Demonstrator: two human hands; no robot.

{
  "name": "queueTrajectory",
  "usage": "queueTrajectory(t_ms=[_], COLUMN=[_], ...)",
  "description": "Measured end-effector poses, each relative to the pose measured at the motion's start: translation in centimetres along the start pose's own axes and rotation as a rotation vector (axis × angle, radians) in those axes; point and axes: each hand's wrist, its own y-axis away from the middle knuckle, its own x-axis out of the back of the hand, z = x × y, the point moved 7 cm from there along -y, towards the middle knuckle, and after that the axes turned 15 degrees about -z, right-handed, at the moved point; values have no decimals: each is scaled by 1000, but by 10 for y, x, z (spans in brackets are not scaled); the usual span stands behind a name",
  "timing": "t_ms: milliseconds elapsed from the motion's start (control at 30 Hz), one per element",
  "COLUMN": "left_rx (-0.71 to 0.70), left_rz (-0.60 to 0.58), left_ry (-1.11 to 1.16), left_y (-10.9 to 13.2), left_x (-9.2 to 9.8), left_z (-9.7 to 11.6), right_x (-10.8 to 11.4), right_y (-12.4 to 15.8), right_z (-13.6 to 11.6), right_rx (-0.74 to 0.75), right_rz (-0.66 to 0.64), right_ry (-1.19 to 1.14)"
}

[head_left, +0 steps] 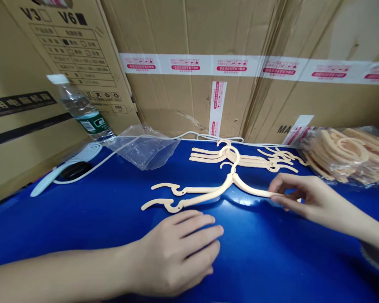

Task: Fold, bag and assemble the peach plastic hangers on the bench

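My right hand point(298, 198) pinches the end of one arm of a beige folding clothes hanger point(210, 196) between thumb and fingers. The hanger's hook points up, and its other arm reaches left with a hooked end piece. Beneath or just behind it lies a second similar hanger point(199, 190), partly hidden. My left hand point(183, 248) rests low over the blue table, fingers loosely stretched and holding nothing, just in front of the hanger's left end. Farther back is a stack of folding hangers point(248, 160), their arms lying side by side.
A clear plastic bag of beige hanger parts point(344, 153) lies at the right. On the left are a water bottle point(82, 109), a pale hairbrush point(66, 166), a black oval object point(76, 171), a white cable point(113, 156) and a crumpled clear bag point(143, 147). Cardboard boxes point(183, 33) stand behind.
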Motion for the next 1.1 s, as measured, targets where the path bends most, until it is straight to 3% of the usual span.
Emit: queueTrajectory(t_ms=[133, 367, 667, 1100], left_rx=[82, 165, 246, 376], left_rz=[-64, -116, -110, -155], left_ry=[-90, -124, -61, -45], left_y=[-4, -5, 4, 9], left_x=[-3, -12, -21, -29], left_z=[-12, -22, -34, -46], right_x=[-7, -9, -3, 4], right_y=[-2, -4, -5, -5], right_z=[1, 2, 20, 30], right_rx=[14, 28, -124, -166], right_rz=[-91, -117, -27, 73], right_ry=[169, 358, 466, 597])
